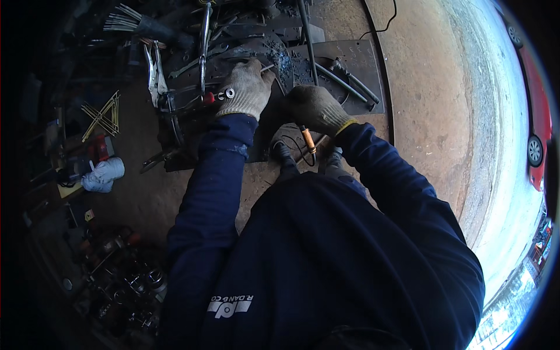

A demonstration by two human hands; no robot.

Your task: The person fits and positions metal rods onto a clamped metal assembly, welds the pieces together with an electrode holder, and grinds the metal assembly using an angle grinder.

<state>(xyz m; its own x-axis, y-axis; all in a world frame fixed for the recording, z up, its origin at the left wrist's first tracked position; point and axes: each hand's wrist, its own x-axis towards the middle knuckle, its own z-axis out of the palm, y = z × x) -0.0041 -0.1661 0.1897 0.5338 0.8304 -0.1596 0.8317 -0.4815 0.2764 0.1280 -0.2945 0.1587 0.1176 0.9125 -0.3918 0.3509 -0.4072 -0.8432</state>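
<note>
My left hand [249,87], in a pale knitted work glove, is closed over the dark steel bench [373,64]. A short thin metal rod [268,67] sticks out between its thumb and fingers. To the right, my right hand [318,109] in a matching glove is curled, its fingers turned inward. What it grips is hidden in shadow. Below it is an orange handle [308,140] with a dark cable; whether the hand holds it I cannot tell. A red-handled tool [209,98] and a shiny ring-shaped end [229,93] lie beside my left wrist.
Locking pliers [154,76], a wrench [198,61] and a long shiny tool [205,46] lie left on the bench. Bluish metal shavings [281,58] are beyond my hands. Metal rods [341,81] lie right. A bundle of rods [123,20] is far left; a red car [539,116] stands outside.
</note>
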